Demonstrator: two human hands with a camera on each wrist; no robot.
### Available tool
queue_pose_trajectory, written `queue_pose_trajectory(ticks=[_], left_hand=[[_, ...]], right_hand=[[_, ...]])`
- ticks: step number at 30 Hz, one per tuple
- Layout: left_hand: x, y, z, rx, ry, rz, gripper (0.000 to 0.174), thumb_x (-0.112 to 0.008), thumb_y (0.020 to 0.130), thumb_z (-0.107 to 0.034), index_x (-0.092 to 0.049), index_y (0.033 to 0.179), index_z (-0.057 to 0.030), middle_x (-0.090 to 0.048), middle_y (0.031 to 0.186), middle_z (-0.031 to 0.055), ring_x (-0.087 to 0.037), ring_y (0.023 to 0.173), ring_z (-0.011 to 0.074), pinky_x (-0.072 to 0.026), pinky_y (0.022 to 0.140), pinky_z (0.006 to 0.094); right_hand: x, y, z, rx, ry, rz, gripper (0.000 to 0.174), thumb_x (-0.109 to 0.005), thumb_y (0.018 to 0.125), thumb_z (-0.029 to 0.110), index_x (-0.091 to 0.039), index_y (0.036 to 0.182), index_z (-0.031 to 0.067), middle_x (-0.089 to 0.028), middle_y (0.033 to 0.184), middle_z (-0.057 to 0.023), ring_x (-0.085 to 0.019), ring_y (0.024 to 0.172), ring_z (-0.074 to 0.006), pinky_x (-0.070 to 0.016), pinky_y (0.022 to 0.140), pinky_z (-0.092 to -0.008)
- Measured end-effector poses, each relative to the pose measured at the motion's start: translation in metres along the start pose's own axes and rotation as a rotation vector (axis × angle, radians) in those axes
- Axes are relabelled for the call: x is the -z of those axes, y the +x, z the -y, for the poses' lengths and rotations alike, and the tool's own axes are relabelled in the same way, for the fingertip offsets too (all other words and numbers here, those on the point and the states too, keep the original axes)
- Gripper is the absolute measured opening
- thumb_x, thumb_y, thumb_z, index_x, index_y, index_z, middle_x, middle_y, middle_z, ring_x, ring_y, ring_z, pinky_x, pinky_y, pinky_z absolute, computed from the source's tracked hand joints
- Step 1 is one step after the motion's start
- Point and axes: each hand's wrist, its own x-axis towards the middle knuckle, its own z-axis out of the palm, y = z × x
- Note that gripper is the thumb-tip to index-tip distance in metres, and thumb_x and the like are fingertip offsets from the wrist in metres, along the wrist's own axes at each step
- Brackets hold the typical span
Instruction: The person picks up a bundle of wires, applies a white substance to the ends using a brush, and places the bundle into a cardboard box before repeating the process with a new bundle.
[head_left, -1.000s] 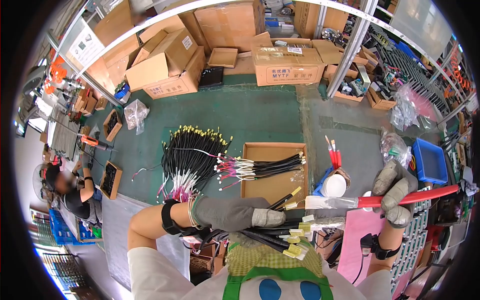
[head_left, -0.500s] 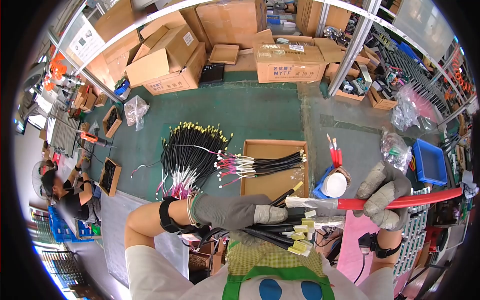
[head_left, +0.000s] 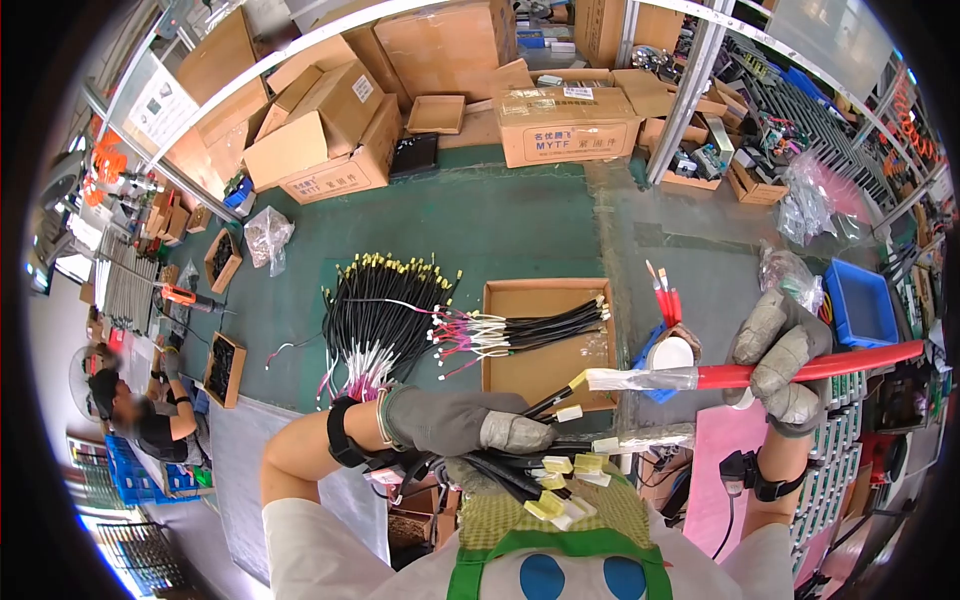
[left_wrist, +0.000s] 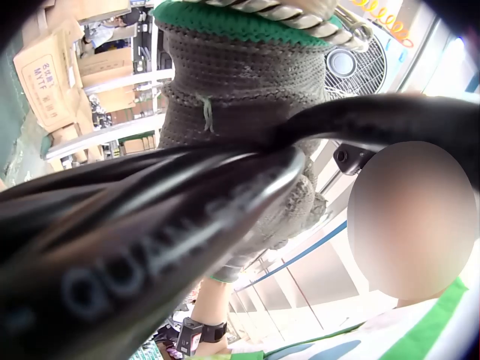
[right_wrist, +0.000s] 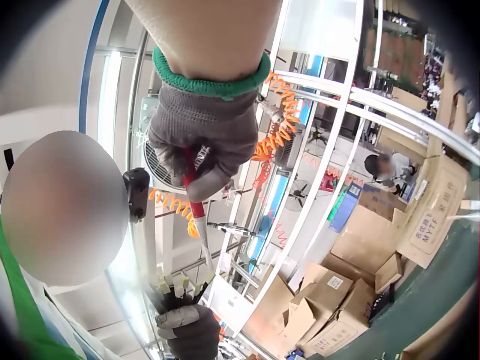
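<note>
My gloved left hand grips a bundle of black cables, their yellow-and-white tagged ends fanned out beyond the fingers. Close up in the left wrist view, the cables cross in front of the glove. My gloved right hand holds a red-handled brush with a pale ferrule, its fingers curled round the handle. The brush's pale end lies close to one yellow cable end. Below the brush in the right wrist view, the left hand holds the bundle upright.
A large heap of black cables lies on the green mat. More cables rest in a shallow cardboard tray. A white round pot and red-handled brushes stand right of it. Beyond are a blue bin, cartons and another person.
The brush went left toward the cable ends, then slightly back right and up with the right hand. The left hand and its cables have shifted a little left. The camera view has turned slightly.
</note>
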Motion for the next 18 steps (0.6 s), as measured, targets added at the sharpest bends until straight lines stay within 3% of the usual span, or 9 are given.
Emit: queue_pose_trajectory(ticks=[1,4,6,10,11,15,18], left_hand=[[0.003,0.002,0.005,-0.098,0.052,0.047,0.043,-0.04,0.091,-0.039,-0.054,0.086,0.0002,-0.052,0.06,0.0031,-0.05,0.046,0.007,-0.0386,0.036,0.0182],[0.006,0.002,0.011,-0.057,0.009,0.049,0.042,-0.044,0.09,-0.041,-0.054,0.085,-0.0001,-0.054,0.064,0.0039,-0.052,0.047,0.0081,-0.0432,0.038,0.0176],[-0.005,-0.005,0.003,0.161,-0.167,-0.073,0.044,-0.045,0.089,-0.042,-0.053,0.088,0.0006,-0.055,0.067,0.0052,-0.053,0.048,0.0084,-0.0457,0.04,0.0176],[0.007,0.003,0.014,0.107,-0.127,0.133,0.046,-0.045,0.088,-0.041,-0.05,0.1,0.0028,-0.057,0.073,0.0073,-0.055,0.051,0.0085,-0.0482,0.043,0.0176],[-0.001,-0.001,0.015,0.101,-0.288,0.026,0.047,-0.046,0.087,-0.041,-0.05,0.104,0.0032,-0.058,0.076,0.0068,-0.056,0.052,0.0078,-0.0466,0.04,0.0167],[0.002,-0.005,0.013,0.106,-0.248,-0.024,0.049,-0.046,0.087,-0.04,-0.049,0.108,0.0047,-0.059,0.079,0.0085,-0.057,0.054,0.0078,-0.0457,0.038,0.0159],[0.003,-0.002,0.009,-0.012,-0.15,0.0,0.05,-0.046,0.087,-0.039,-0.047,0.111,0.005,-0.06,0.08,0.0097,-0.058,0.055,0.0093,-0.047,0.039,0.0163]], right_hand=[[-0.005,0.003,-0.003,0.037,0.073,0.001,0.022,-0.071,0.067,0.022,-0.065,0.076,0.0038,-0.057,0.08,-0.0149,-0.059,0.065,-0.0227,-0.0507,0.059,-0.0298],[0.002,0.008,-0.011,0.072,0.116,0.138,0.02,-0.07,0.067,0.021,-0.065,0.077,0.0042,-0.058,0.08,-0.0151,-0.06,0.067,-0.0232,-0.0505,0.06,-0.0301],[0.003,0.006,-0.011,0.081,0.036,0.112,0.02,-0.068,0.067,0.021,-0.065,0.079,0.0053,-0.059,0.079,-0.0151,-0.059,0.067,-0.0229,-0.0496,0.058,-0.029],[0.006,0.006,-0.014,0.051,0.035,0.061,0.018,-0.068,0.068,0.021,-0.065,0.078,0.007,-0.058,0.079,-0.0149,-0.058,0.065,-0.0195,-0.0476,0.054,-0.0263],[0.01,0.003,-0.018,0.078,0.046,0.036,0.017,-0.067,0.068,0.021,-0.065,0.078,0.007,-0.058,0.079,-0.0147,-0.058,0.065,-0.0187,-0.0474,0.054,-0.0259],[0.002,0.01,-0.017,0.137,0.069,0.084,0.017,-0.066,0.071,0.023,-0.065,0.078,0.0076,-0.058,0.078,-0.0136,-0.056,0.062,-0.0181,-0.0456,0.053,-0.0271],[-0.001,0.007,-0.024,0.151,0.005,0.035,0.02,-0.064,0.074,0.028,-0.065,0.076,0.0076,-0.059,0.078,-0.013,-0.056,0.063,-0.0187,-0.0442,0.055,-0.0287]])
